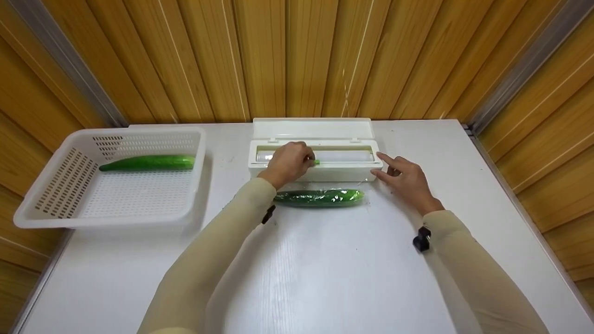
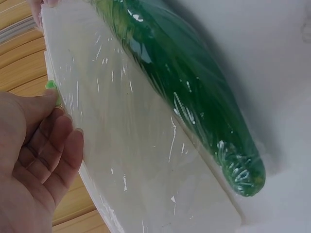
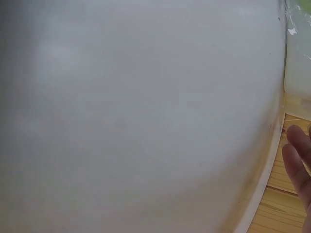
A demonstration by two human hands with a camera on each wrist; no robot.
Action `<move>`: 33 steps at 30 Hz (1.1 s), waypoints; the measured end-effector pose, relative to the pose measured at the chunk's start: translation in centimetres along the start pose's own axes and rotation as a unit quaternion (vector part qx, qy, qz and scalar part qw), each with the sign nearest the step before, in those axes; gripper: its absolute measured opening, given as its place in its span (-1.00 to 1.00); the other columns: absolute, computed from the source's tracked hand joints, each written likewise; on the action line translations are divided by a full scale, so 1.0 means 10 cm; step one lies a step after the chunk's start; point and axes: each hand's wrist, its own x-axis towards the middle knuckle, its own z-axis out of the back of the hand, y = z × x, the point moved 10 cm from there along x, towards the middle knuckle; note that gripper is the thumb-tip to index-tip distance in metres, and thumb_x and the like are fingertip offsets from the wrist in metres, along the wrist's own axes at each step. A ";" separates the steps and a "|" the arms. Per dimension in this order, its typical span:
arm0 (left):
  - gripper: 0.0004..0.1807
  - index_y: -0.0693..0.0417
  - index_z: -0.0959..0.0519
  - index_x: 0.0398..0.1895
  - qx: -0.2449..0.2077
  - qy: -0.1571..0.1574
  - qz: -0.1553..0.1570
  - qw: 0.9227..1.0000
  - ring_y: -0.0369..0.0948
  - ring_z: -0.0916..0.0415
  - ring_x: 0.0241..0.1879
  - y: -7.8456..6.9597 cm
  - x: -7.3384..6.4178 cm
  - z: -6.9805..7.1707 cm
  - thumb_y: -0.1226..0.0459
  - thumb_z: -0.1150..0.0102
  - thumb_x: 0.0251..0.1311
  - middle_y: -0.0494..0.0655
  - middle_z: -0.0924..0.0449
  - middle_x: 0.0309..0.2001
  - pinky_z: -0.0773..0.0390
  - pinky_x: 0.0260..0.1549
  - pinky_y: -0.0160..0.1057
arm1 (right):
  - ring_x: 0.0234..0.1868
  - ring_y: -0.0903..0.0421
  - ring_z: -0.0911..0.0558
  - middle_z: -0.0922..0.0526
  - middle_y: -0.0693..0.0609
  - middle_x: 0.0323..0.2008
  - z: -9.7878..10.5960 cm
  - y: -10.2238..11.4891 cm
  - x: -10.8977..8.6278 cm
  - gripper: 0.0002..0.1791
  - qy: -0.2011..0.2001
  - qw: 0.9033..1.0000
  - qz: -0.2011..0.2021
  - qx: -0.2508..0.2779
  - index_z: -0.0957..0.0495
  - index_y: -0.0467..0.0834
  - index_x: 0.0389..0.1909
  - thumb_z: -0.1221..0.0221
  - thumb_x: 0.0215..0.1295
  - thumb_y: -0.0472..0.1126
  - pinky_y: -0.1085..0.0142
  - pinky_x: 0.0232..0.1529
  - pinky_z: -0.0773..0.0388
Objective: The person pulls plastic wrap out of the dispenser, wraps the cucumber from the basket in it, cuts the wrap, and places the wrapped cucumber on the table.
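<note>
In the head view a white cling film dispenser (image 1: 320,174) lies with its lid (image 1: 312,129) raised behind it and a film roll (image 1: 345,156) inside. My left hand (image 1: 290,162) pinches the small green slider (image 1: 317,162) on the dispenser's front rail; the slider also shows in the left wrist view between thumb and fingers. My right hand (image 1: 406,178) touches the dispenser's right end with thumb and forefinger, both fairly straight. Directly in front lies a cucumber (image 1: 320,198) under clear film (image 2: 121,145), which stretches up over the dispenser's front. The left sleeve hides part of the cucumber.
A white perforated basket (image 1: 139,197) stands on the left of the white table (image 1: 334,269), with another cucumber (image 1: 153,163) inside. Behind the table rises a wood-patterned wall (image 1: 311,60), close to the raised lid.
</note>
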 end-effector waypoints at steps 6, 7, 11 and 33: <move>-0.82 0.16 -0.81 -0.02 -0.005 -0.013 0.009 1.000 -0.11 -0.67 -0.07 0.22 -0.12 0.12 0.28 -0.31 0.48 0.00 -0.74 -0.07 -0.65 -0.03 -0.14 | -0.43 0.14 -0.47 -0.52 0.06 -0.49 0.03 0.01 0.01 -0.41 -0.016 0.999 0.035 0.009 -0.66 -0.06 0.33 -0.53 0.27 -0.20 0.50 -0.41 -0.35; -0.83 0.18 -0.81 -0.04 -0.008 -0.018 0.011 1.000 -0.10 -0.67 -0.07 0.28 -0.15 0.16 0.29 -0.32 0.47 0.01 -0.75 -0.08 -0.66 -0.02 -0.13 | -0.43 0.15 -0.47 -0.52 0.06 -0.50 0.06 0.01 0.02 -0.41 -0.020 0.999 0.041 0.011 -0.67 -0.08 0.33 -0.53 0.26 -0.23 0.51 -0.42 -0.34; -0.85 0.21 -0.81 -0.07 -0.023 -0.036 0.021 0.999 -0.08 -0.66 -0.11 0.53 -0.26 0.28 0.32 -0.37 0.43 0.04 -0.75 -0.13 -0.65 -0.03 -0.11 | -0.44 0.15 -0.46 -0.51 0.06 -0.51 0.13 -0.06 0.02 -0.40 -0.024 0.999 0.039 0.011 -0.67 -0.09 0.32 -0.54 0.24 -0.26 0.52 -0.45 -0.32; -0.88 0.24 -0.80 -0.09 -0.061 -0.100 0.049 0.992 -0.02 -0.67 -0.15 1.11 -0.65 0.58 0.40 -0.39 0.38 0.09 -0.73 -0.18 -0.65 -0.09 -0.05 | -0.47 0.15 -0.43 -0.51 0.05 -0.51 0.13 -0.10 0.08 -0.43 -0.020 0.999 0.039 0.011 -0.66 -0.11 0.33 -0.51 0.29 -0.24 0.51 -0.45 -0.32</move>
